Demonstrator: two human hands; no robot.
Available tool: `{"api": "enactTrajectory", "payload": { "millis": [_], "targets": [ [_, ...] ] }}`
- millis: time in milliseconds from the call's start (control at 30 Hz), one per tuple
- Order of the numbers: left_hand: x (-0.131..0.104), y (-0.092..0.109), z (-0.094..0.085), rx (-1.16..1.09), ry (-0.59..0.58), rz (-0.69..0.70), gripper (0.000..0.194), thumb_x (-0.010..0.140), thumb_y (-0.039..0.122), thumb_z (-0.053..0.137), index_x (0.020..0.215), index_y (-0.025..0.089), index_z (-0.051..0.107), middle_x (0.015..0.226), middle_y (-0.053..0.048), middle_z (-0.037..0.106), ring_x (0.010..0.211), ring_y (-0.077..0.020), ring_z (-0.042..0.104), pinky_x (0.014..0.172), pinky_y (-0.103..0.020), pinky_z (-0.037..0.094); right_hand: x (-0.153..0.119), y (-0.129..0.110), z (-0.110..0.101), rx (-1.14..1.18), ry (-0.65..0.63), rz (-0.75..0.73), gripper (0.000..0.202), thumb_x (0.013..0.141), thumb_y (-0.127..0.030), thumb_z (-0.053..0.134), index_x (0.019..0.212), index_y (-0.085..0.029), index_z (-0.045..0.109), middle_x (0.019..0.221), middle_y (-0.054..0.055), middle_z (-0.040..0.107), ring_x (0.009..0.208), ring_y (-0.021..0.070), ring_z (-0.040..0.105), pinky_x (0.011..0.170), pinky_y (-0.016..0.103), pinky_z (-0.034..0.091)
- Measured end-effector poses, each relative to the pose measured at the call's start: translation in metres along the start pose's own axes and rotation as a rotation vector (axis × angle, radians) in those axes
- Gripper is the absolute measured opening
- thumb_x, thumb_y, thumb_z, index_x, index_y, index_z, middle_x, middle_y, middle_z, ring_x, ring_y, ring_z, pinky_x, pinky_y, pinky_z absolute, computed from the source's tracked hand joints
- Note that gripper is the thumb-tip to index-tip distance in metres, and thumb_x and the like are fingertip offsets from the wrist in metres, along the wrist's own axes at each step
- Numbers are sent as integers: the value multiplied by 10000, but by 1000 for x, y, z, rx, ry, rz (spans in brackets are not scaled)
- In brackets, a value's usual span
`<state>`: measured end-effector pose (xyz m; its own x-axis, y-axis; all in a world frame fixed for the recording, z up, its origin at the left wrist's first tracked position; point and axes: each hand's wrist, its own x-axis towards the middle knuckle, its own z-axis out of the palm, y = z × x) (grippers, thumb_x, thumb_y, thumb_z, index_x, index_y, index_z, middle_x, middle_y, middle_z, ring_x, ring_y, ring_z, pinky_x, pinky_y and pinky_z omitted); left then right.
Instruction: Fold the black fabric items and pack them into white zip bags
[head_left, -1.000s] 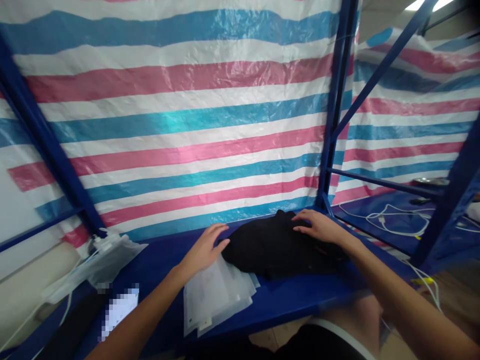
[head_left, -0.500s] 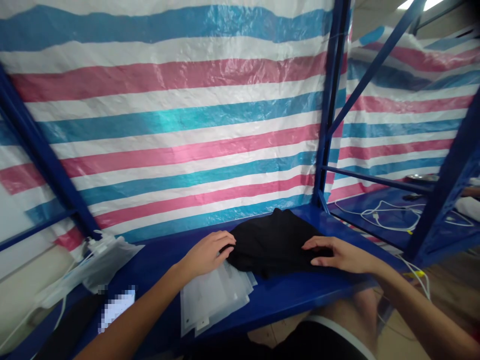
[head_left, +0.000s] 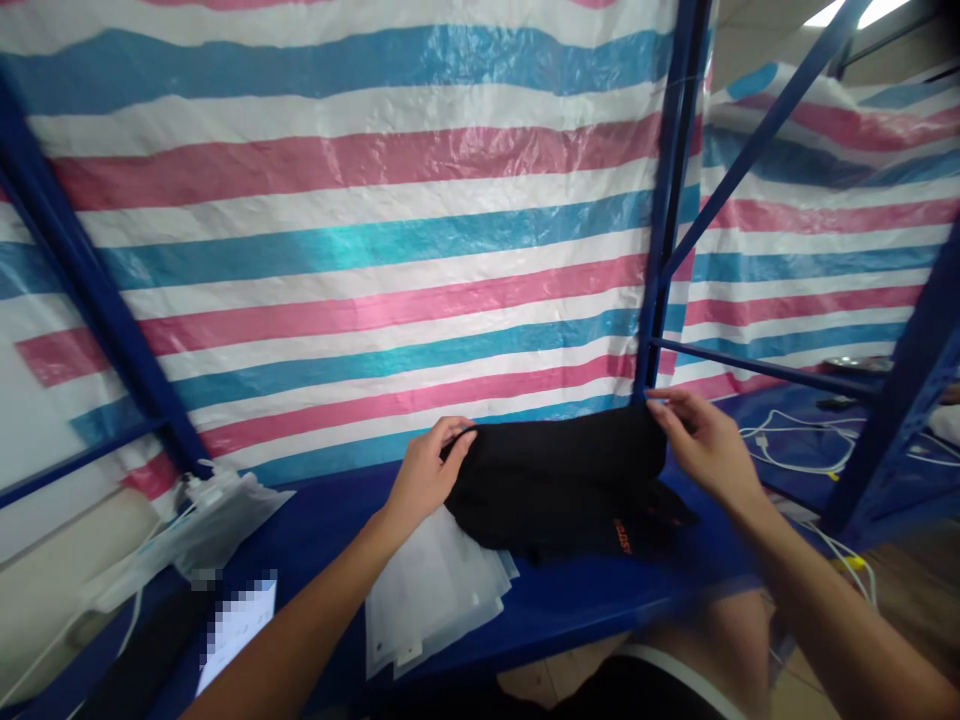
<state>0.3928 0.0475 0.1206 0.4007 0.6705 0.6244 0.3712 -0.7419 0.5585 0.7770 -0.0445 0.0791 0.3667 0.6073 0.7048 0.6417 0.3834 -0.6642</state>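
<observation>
A black cloth garment point(head_left: 555, 490) with small orange lettering near its lower right is stretched between my two hands over the blue shelf point(head_left: 330, 530). Its upper edge is lifted off the surface, while the lower part lies on the shelf; its exact kind does not show. My left hand point(head_left: 431, 465) pinches the upper left corner between thumb and fingers. At the upper right corner, my right hand point(head_left: 697, 440) grips the edge with its fingertips. Frosted plastic zip bags point(head_left: 435, 590) lie in a stack below my left hand, partly under the cloth.
A white power strip point(head_left: 206, 490) with plastic over it sits at the left. Near my left forearm is a lit, blurred phone screen point(head_left: 240, 630). Blue metal posts point(head_left: 667, 220) frame a striped tarp point(head_left: 390, 250). White cables point(head_left: 802, 435) lie on the neighbouring shelf at right.
Both hands have risen and pinched the garment's far edge, pulling it up and taut. The right hand moved up and to the right. Orange lettering now shows on the cloth.
</observation>
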Motion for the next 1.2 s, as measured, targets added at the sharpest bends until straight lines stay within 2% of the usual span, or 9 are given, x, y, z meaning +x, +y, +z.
{"api": "enactTrajectory", "payload": {
  "millis": [167,267,467,600,733,900,1033,1133,1200],
  "targets": [
    [24,28,0,-72,188,16,324,1034,521,627,1109,232,751,1105,-70,813,1047,-277,751,925,-350,545,58,-36,-8,-280,293,-132,526,1048,-645,552,1164,-183,776,730,67,747,602,222,628,616,323,450],
    [35,20,4,-9,191,-48,467,1045,616,538,952,211,750,912,-53,786,896,-264,717,828,-339,523,100,-27,6,-427,254,-173,557,1092,-624,468,1126,-175,795,805,108,777,712,270,704,698,348,475],
    [28,-48,6,123,-215,-345,697,1001,769,377,756,220,730,806,-88,779,827,-290,729,749,-352,527,126,32,80,-812,-369,41,520,1146,-453,386,1161,-114,780,1141,263,777,1065,371,746,880,412,505],
    [5,-91,-28,204,-416,-469,541,700,751,787,871,238,778,988,-131,827,977,-356,766,793,-361,544,103,55,117,-793,-506,83,409,1067,-423,594,1214,-78,758,1190,306,754,1137,410,729,949,456,511],
    [-9,-115,-52,219,-660,-578,775,302,548,999,981,236,794,1050,-105,834,901,-345,782,731,-342,559,88,44,151,-667,-583,42,411,1076,-432,571,1281,-119,739,1243,268,757,1185,387,712,982,450,512],
    [-16,-124,-38,202,-804,-600,630,334,556,980,851,245,798,833,-15,809,801,-318,756,658,-328,523,86,-11,205,-385,-672,-80,433,1024,-524,651,1252,-178,776,1086,151,824,1039,323,760,896,361,540],
    [-33,-115,-47,198,-721,-572,455,485,598,915,729,240,775,782,4,790,863,-334,743,703,-322,505,77,-48,239,-111,-712,-125,458,1023,-601,633,1182,-204,794,981,111,831,888,283,775,803,343,562],
    [-54,-103,-87,209,-571,-575,431,606,623,827,799,241,770,869,-25,809,931,-364,738,737,-339,514,55,-58,257,276,-792,-55,466,989,-639,670,1086,-198,787,908,94,815,844,262,771,786,352,581],
    [-68,-91,-120,202,-352,-583,438,632,635,811,811,241,746,889,-46,807,940,-374,735,745,-347,523,35,-59,268,484,-829,8,491,959,-660,701,1118,-200,769,982,99,810,922,264,770,857,381,596]
  ]
}}
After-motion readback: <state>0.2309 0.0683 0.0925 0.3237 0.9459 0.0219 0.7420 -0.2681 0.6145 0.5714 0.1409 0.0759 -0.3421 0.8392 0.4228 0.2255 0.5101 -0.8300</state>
